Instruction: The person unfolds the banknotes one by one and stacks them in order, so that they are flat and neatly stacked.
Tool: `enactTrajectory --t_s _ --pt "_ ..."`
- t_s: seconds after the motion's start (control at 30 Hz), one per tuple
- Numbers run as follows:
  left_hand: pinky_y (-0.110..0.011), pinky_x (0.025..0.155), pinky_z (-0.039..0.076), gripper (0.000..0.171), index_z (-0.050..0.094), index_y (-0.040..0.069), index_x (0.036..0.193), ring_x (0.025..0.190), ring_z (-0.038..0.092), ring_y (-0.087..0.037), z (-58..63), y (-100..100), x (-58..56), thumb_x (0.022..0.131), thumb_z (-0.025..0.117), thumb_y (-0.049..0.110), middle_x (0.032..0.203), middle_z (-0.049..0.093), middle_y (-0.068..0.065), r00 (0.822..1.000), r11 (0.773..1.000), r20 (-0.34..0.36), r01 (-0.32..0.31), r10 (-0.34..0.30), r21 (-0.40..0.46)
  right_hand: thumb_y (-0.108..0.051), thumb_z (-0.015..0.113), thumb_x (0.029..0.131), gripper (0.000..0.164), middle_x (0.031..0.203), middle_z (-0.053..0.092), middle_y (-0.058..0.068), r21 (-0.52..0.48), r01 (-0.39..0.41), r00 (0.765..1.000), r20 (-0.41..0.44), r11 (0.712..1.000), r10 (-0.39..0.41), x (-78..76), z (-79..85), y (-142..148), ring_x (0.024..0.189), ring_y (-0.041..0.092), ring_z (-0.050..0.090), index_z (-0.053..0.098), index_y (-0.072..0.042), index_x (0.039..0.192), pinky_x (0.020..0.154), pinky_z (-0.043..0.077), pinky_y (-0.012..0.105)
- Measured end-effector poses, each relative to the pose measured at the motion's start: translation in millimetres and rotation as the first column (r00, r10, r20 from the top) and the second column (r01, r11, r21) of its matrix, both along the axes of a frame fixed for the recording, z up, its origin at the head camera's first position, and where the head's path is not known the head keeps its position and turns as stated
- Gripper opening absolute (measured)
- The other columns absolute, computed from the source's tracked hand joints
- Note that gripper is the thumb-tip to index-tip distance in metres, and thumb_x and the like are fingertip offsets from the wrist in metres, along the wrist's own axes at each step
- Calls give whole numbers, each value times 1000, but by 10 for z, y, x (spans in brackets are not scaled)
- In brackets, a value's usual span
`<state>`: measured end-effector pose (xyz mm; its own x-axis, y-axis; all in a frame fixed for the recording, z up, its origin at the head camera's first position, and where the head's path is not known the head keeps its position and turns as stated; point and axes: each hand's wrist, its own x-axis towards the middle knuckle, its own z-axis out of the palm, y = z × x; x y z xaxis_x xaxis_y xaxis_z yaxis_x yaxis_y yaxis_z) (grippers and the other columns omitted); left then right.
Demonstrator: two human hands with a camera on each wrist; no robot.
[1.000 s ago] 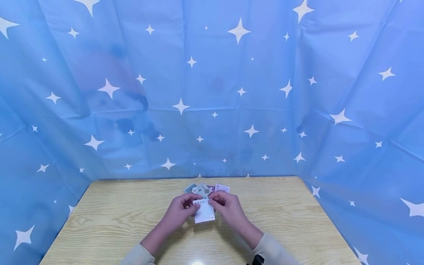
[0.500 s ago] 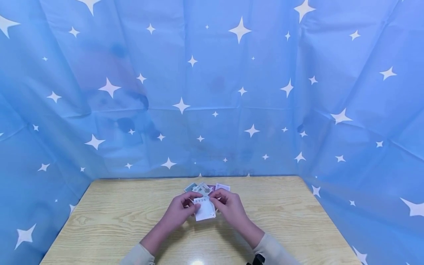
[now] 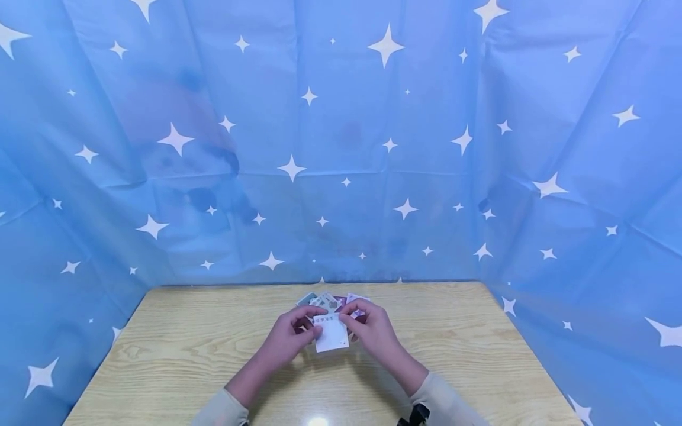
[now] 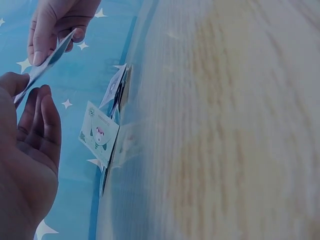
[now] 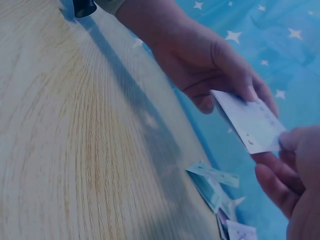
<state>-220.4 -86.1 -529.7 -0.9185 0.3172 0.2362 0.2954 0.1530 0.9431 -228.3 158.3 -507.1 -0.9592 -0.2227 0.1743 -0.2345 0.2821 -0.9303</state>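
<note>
A white card (image 3: 331,335) with a line of printed characters along its top edge is held up above the table in the head view. Thumb and fingers of my left hand (image 3: 288,334) pinch its left side. At its upper right corner, my right hand (image 3: 375,334) pinches it too. The right wrist view shows the card (image 5: 250,120) from the side, with what looks like a second layer under it; I cannot tell how many. Just beyond the hands lies a loose pile of printed paper cards (image 3: 325,302), partly hidden by the fingers. One greenish card (image 4: 98,132) carries a cartoon picture.
The wooden table (image 3: 186,349) has its far edge close behind the pile. A blue curtain (image 3: 341,148) with white stars hangs around the back and both sides. A black device (image 3: 414,415) sits by the right sleeve.
Both hands keep their hold while the white card rises slightly and shifts a little to the right. My right fingers have lifted somewhat at its corner. The pile stays put.
</note>
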Motion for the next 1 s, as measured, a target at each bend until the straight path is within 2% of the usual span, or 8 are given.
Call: enactTrajectory --t_s 0.27,0.37,0.5,0.57,0.7,0.8,0.9,1.0 --pt "-23 66 51 30 78 14 129 77 59 -16 12 24 -13 100 83 12 93 65 -6 1000 999 5 9 -9 -36 -13 77 106 8 105 72 8 24 -4 1000 -6 1000 4 11 -5 16 72 22 67 76 -5 106 64 65 45" --pt "-23 67 50 28 78 15 128 77 59 -16 21 36 -25 100 83 12 91 65 -3 1000 998 0 1 -2 -59 -11 78 105 6 99 71 5 39 9 999 -37 999 -8 14 7 15 77 22 65 77 -5 104 66 62 36" --pt "-24 68 52 27 79 17 126 77 61 -15 17 44 -39 100 83 11 90 66 -1 999 995 -31 -16 13 -96 -7 79 103 4 98 68 3 48 14 997 -75 999 -10 16 21 9 84 19 62 77 -9 100 72 53 25" --pt "-25 68 54 27 79 17 125 78 62 -15 5 42 -48 100 83 11 90 66 0 999 993 -48 -26 20 -113 -6 79 103 5 98 67 2 48 10 997 -76 999 -6 18 20 8 86 19 61 77 -9 99 74 51 24" --pt "-27 69 55 27 79 16 126 79 63 -15 -4 35 -57 100 83 12 90 68 1 998 990 -56 -33 26 -135 -7 79 103 3 96 69 3 20 -3 1000 -25 1000 4 27 21 10 84 19 60 76 -5 102 73 51 24" --pt "-28 72 58 27 79 16 126 82 65 -15 -1 27 -53 100 84 14 93 69 2 998 987 -64 -31 21 -156 -2 76 104 8 94 71 6 -15 -11 1000 14 1000 11 32 29 4 81 18 60 76 -10 100 70 50 23" --pt "-29 75 60 26 79 18 124 93 66 -18 7 17 -49 100 84 14 104 69 4 996 984 -88 -33 18 -175 2 73 104 16 92 72 8 -37 -15 999 29 999 16 35 44 0 79 17 61 76 -13 99 69 51 22" --pt "-34 85 61 23 78 23 120 106 65 -21 15 2 -54 99 85 15 118 68 3 992 982 -124 -47 25 -181 1 72 105 11 93 71 9 -49 -14 999 37 999 16 40 67 7 79 19 62 76 -9 101 69 54 24"
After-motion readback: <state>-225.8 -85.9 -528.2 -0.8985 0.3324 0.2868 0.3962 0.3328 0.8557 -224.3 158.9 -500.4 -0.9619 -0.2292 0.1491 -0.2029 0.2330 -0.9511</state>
